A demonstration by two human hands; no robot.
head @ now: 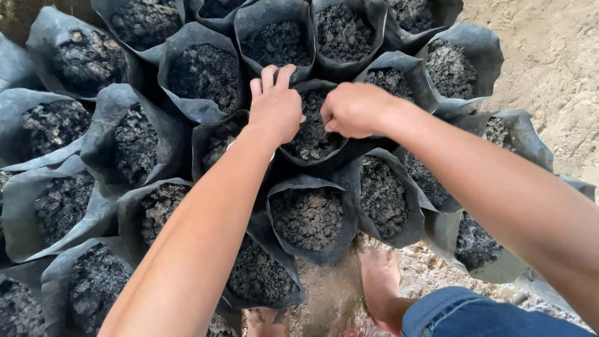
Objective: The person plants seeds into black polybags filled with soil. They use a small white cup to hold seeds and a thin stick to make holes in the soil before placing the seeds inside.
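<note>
Both of my arms reach forward over a cluster of black plastic grow bags filled with dark soil. My left hand (274, 103) rests on the left rim of the middle bag (310, 134), fingers together and pointing away from me. My right hand (355, 109) is curled over the same bag's right side, its fingertips pinched down toward the soil. Whether anything is held between those fingers is hidden.
Several more soil-filled black bags (203, 75) stand packed together on the left, ahead and to the right. Nearer to me sits another bag (309, 218). My bare foot (380, 284) and a blue-clad knee (462, 312) are at the bottom. Sandy ground (549, 56) lies at the right.
</note>
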